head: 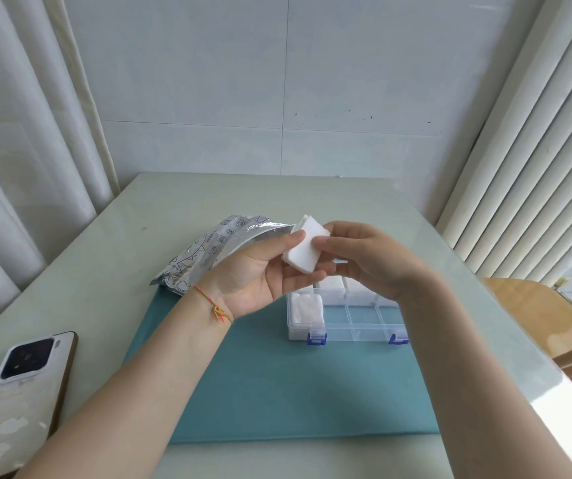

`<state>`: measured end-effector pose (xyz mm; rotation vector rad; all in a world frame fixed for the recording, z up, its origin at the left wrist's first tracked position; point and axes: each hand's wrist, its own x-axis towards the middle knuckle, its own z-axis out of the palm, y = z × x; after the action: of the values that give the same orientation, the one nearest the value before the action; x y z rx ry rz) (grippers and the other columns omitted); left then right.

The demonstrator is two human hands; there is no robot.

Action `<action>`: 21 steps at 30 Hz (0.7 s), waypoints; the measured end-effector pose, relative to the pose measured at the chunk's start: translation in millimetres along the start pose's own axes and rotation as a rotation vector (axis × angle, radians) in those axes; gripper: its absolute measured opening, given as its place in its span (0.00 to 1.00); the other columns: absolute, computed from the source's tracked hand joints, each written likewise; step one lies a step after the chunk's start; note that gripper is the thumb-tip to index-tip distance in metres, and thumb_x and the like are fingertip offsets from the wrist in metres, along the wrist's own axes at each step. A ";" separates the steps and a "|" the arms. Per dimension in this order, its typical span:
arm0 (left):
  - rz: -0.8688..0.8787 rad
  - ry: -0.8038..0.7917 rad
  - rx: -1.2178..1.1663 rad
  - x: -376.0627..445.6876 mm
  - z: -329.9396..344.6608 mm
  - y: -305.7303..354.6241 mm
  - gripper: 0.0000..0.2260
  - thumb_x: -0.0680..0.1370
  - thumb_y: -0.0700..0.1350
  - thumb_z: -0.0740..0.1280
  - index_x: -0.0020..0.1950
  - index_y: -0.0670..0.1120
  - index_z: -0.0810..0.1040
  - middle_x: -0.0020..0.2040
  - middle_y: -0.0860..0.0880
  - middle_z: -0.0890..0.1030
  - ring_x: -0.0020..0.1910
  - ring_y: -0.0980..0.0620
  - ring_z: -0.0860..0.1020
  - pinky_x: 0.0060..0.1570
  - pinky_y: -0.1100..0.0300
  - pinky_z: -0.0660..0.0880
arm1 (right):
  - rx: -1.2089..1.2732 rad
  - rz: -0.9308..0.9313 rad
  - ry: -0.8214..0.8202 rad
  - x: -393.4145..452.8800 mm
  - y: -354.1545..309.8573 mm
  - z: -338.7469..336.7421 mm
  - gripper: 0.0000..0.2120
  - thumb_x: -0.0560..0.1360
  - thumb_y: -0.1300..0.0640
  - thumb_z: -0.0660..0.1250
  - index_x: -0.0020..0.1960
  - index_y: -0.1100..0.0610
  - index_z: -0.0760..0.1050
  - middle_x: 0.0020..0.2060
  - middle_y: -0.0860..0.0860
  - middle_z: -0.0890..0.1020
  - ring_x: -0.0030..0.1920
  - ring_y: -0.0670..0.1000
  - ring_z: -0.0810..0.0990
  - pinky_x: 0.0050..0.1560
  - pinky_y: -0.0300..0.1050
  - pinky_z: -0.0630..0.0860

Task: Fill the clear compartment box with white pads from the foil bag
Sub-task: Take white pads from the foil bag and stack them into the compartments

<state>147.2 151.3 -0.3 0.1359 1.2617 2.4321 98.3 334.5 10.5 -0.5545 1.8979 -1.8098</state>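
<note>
Pads [307, 245], a small white stack, sit pinched between my left hand's [263, 274] thumb and fingers, and my right hand [364, 257] grips the same stack from the other side. Below my fingers I see the box [346, 316], some compartments filled; the bag [208, 250] lies behind my left hand.

Left hand [260, 271] palm up, fingers curled, right hand [364, 257] pinching, forearms converging

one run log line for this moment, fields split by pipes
stage: pads out of bag | both hands: left hand, right hand hold white pad stack above compartment box | box: partly filled | foil bag: on table
</note>
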 end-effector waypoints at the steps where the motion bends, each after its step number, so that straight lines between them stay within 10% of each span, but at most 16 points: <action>1: -0.017 0.003 0.048 1.4 1.7 -2.2 0.18 0.76 0.46 0.65 0.62 0.37 0.77 0.54 0.37 0.82 0.50 0.41 0.83 0.49 0.53 0.82 | 0.021 -0.001 0.021 -2.0 0.7 -3.0 0.09 0.77 0.61 0.66 0.54 0.66 0.75 0.43 0.57 0.80 0.42 0.51 0.79 0.44 0.45 0.78; 7: 0.135 0.419 0.947 14.6 -0.4 -25.9 0.09 0.78 0.47 0.67 0.45 0.42 0.80 0.41 0.47 0.82 0.37 0.52 0.80 0.38 0.58 0.77 | -0.232 0.097 0.255 -21.3 13.1 -28.1 0.03 0.75 0.64 0.70 0.48 0.63 0.78 0.35 0.55 0.82 0.34 0.51 0.79 0.37 0.43 0.78; 10: 0.227 0.340 1.468 16.9 -1.8 -35.4 0.08 0.76 0.48 0.67 0.41 0.47 0.83 0.35 0.52 0.81 0.33 0.56 0.74 0.39 0.60 0.72 | -0.431 0.144 0.354 -28.0 25.5 -30.2 0.09 0.73 0.63 0.71 0.51 0.57 0.73 0.31 0.55 0.82 0.27 0.50 0.78 0.34 0.43 0.76; 21: 0.049 0.167 1.898 14.6 9.3 -40.3 0.09 0.77 0.50 0.64 0.52 0.57 0.84 0.46 0.52 0.76 0.48 0.52 0.76 0.51 0.58 0.73 | -0.691 0.275 0.267 -29.9 42.2 -18.0 0.03 0.72 0.63 0.70 0.41 0.57 0.77 0.32 0.53 0.83 0.25 0.45 0.79 0.29 0.34 0.73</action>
<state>148.4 184.8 -28.5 0.4209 3.0303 0.4487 113.2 368.8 -29.5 -0.2451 2.6388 -1.0696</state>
